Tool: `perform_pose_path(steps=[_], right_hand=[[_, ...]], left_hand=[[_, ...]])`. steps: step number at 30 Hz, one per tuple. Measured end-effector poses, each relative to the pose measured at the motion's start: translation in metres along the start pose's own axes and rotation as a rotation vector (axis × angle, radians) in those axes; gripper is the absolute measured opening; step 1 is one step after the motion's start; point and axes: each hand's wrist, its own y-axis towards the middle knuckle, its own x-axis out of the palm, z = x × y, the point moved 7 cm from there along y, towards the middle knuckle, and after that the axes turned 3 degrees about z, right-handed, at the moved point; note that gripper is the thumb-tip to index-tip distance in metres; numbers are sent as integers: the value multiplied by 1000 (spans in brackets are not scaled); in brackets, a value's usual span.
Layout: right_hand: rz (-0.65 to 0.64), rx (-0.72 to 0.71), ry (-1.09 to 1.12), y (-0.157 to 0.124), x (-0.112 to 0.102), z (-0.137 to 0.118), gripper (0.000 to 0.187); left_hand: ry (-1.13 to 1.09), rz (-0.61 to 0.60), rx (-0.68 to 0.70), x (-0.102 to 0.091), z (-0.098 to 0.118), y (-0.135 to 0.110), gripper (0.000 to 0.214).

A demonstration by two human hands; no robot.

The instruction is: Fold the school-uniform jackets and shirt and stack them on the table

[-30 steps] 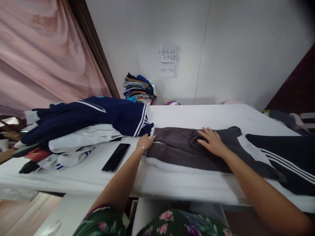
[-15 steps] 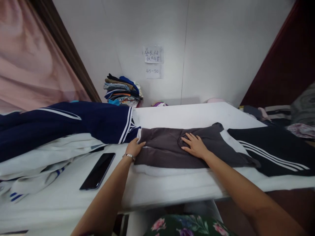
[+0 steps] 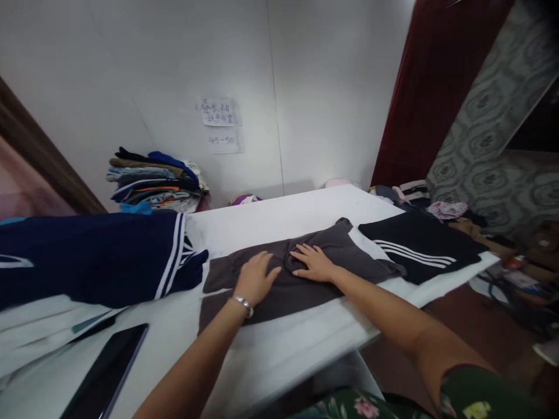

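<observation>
"Two hands were in view, you said. How did the left one look?"

"The left hand point(image 3: 254, 280) was over the left part of a dark grey garment point(image 3: 292, 299), thumb standing apart from loosely bent fingers. I saw nothing gripped in it (whether the fingertips pressed the cloth or hung just above it, I couldn't tell). A silvery bracelet point(image 3: 243, 305) circled that wrist."

"And the right?"

"The right hand point(image 3: 315, 265) lay palm down near the middle of the same garment, fingers well spread and pinching nothing that I could see. Beside its fingertips the fabric was rucked into a small swirl."

"Where was the garment itself?"

"Spread lengthwise along the white table point(image 3: 271, 221), close to the near edge. Its left end was split into two flat parts with a thin pale gap between. Just past its right end lay a black garment point(image 3: 423, 238) with three white stripes."

"What was on the other side?"

"A navy garment point(image 3: 105, 259) with white bands, lying partly over some white clothing point(image 3: 39, 323). A dark phone point(image 3: 107, 369) sat below those, near the left forearm."

"Anything farther back?"

"A stack of folded clothes point(image 3: 152, 180) stood against the pale wall point(image 3: 327, 87), and two paper notes point(image 3: 222, 112) were fixed above and to the right of it. The lower one read 45-50."
</observation>
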Motion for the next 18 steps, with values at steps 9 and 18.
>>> perform_pose_path(steps=[9, 18], right_hand=[[232, 330, -15, 15, -65, 122, 55], [-17, 492, -150, 28, -85, 215, 76]], left_hand=[[-55, -103, 174, 70, 45, 8, 45], [-137, -82, 143, 68, 42, 5, 43]])
